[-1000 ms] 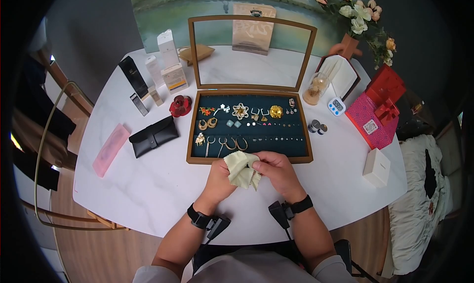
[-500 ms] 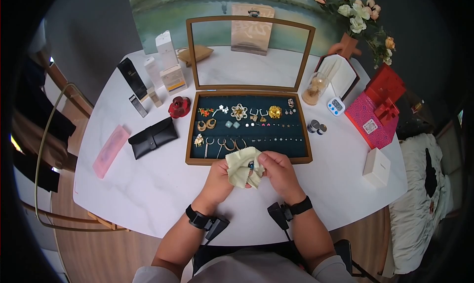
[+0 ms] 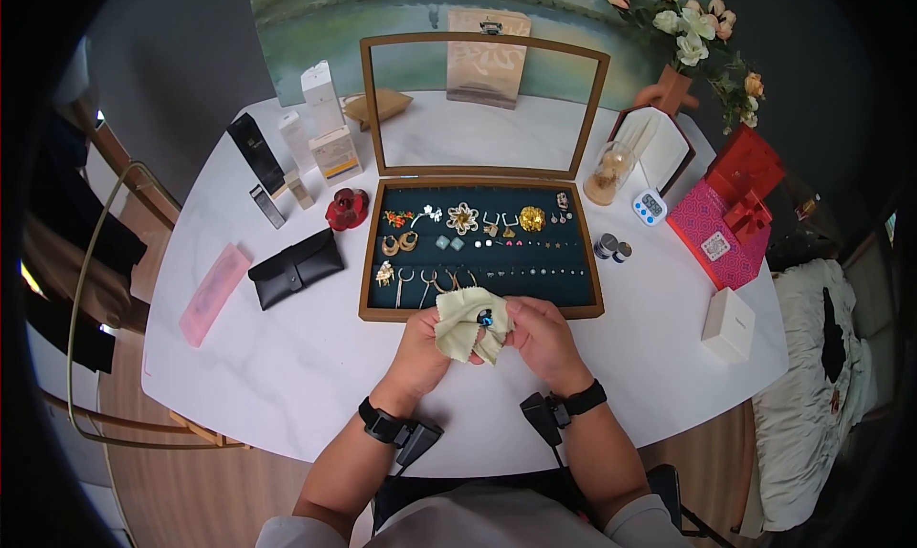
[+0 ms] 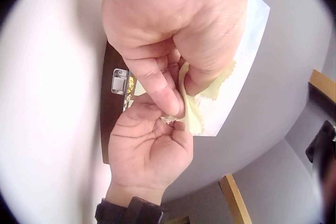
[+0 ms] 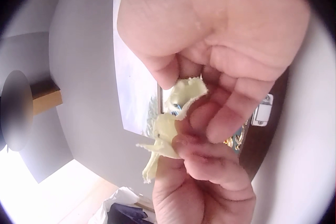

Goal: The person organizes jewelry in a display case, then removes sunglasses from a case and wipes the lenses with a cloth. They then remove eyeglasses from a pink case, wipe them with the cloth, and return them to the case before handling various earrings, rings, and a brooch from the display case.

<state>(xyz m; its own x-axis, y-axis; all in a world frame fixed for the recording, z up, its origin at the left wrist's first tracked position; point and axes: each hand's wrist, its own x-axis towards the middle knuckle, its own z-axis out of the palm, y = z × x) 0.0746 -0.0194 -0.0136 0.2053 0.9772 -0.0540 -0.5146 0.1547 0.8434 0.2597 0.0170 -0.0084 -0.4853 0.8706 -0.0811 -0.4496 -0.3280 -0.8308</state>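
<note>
A pale yellow-green cloth (image 3: 460,323) with zigzag edges is spread between my two hands, just in front of the jewelry case (image 3: 482,311). On the cloth lies a small piece of jewelry (image 3: 485,318) with a dark blue stone; its underside is hidden in the folds. My left hand (image 3: 423,350) grips the cloth's left side, thumb on top and fingers beneath. At the right edge, my right hand (image 3: 546,343) pinches the cloth between thumb and fingers, close beside the blue stone. Both wrist views show the fingertips of the two hands meeting around the cloth (image 5: 167,129).
The case's glass lid (image 3: 482,104) stands up; brooches and earrings sit in rows on its dark green lining. Left are a black pouch (image 3: 297,269), pink case (image 3: 216,293) and red flower (image 3: 347,208). Right are small jars (image 3: 607,246), a timer (image 3: 650,206) and a white box (image 3: 729,326).
The cloth, folded over a second ago, has been opened out, and the blue stone now shows. My right thumb has shifted from the cloth's middle to its right edge.
</note>
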